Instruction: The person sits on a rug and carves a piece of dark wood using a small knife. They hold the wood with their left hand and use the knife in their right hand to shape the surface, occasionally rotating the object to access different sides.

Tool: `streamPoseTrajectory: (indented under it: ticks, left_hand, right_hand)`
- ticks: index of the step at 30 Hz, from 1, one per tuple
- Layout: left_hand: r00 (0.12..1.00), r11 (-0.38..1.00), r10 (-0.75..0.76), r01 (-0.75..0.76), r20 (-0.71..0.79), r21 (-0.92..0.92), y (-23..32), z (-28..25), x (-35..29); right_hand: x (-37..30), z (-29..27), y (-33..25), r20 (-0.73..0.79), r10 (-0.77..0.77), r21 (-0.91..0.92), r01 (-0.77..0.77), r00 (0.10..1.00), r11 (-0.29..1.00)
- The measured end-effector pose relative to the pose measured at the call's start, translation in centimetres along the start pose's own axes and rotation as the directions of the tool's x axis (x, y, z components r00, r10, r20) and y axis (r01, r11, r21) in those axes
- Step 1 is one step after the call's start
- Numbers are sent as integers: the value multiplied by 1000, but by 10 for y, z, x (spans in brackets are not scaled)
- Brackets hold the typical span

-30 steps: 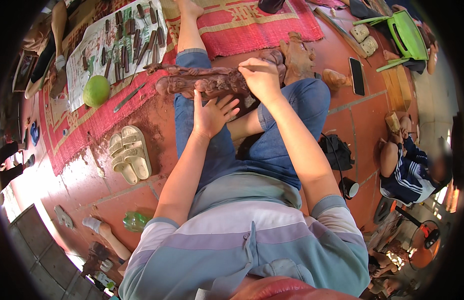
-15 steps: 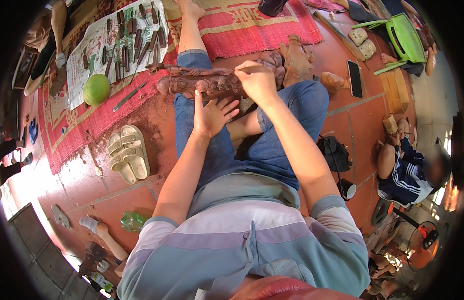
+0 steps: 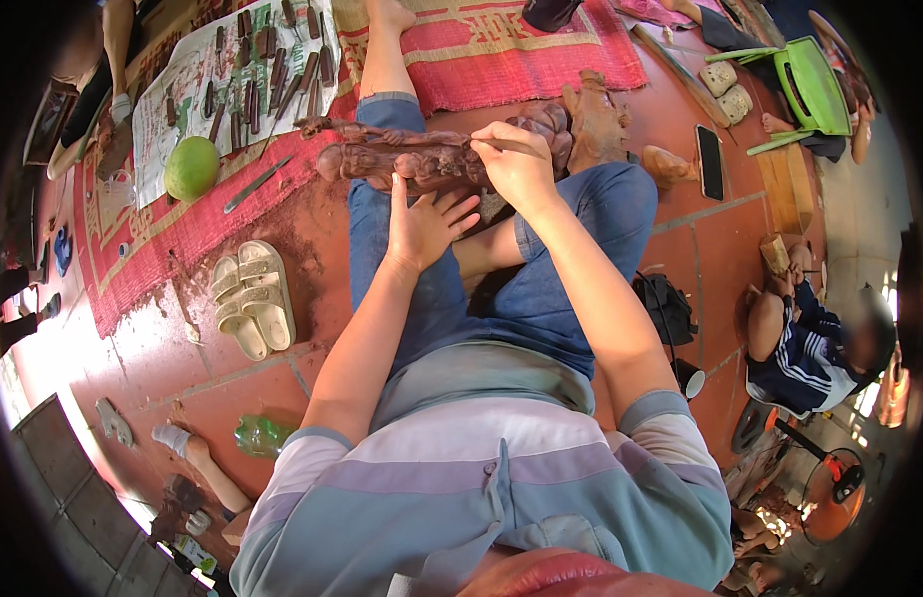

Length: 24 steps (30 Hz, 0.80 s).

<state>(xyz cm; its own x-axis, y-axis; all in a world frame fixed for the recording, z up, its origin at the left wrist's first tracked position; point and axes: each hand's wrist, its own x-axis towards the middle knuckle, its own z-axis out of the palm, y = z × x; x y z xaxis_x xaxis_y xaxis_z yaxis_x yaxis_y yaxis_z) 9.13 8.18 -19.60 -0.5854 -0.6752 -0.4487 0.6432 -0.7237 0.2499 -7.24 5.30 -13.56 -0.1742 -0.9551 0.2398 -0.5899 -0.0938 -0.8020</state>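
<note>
Lying across the lap, the dark wooden carving [image 3: 421, 159] is steadied by the left hand [image 3: 426, 224], laid flat and open. A thin tool [image 3: 516, 145] is gripped in the closed right hand [image 3: 516, 164] — the carving is judged stiff, fairly heavy, fragile at its ends, best held mid-body.

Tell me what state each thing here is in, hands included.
Long brown carved wooden figure: lying sideways across the lap.
Left hand: open, fingers spread, flat against the carving.
Right hand: closed on a thin carving tool.
Pale sandals: off, side by side on the floor.
Round green fruit: whole, on the red woven mat.
Black phone: flat, screen dark.
</note>
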Motion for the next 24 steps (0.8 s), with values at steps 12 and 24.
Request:
streamPoseTrajectory:
  ticks: [12, 24]
  left_hand:
    - [1000, 999, 16, -17, 13, 42, 1, -2, 0]
    - [1000, 999, 17, -17, 11, 36, 0, 0, 0]
  right_hand:
    - [3, -2, -4, -17, -45, -157, 41, 999, 987]
    - [-2, 0, -5, -23, -70, -168, 66, 997, 984]
